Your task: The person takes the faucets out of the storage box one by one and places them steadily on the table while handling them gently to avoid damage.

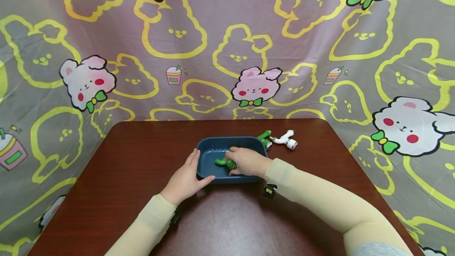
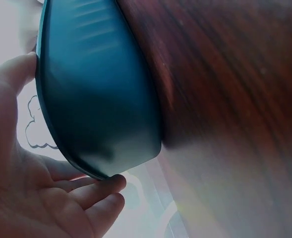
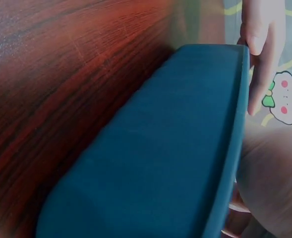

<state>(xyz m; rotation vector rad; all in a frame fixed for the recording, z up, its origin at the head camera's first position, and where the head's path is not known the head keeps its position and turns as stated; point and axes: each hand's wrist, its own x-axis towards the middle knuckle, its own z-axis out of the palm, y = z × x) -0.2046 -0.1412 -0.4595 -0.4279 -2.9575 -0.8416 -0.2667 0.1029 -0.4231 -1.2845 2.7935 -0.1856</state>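
A dark blue plastic basin [image 1: 227,179] stands on the table, its long side towards me. My left hand [image 1: 185,180] rests against its left end, fingers fairly straight along the outside and thumb at the near rim. In the left wrist view, the left hand's thumb and fingertips touch the basin's [image 2: 98,89] rim. My right hand [image 1: 249,162] reaches inside and grips a green tap [image 1: 221,162], whose curved spout sticks out to the left. Part of the tap is hidden under the fingers. The right wrist view mostly shows the basin's outer wall [image 3: 160,139].
Behind the basin's right far corner lies a second green tap [image 1: 264,135], partly hidden by the rim. Beside it lies a white tap [image 1: 284,139] with a silvery end. The brown table [image 1: 149,145] ends at a patterned cloth [image 1: 202,66] hung around it.
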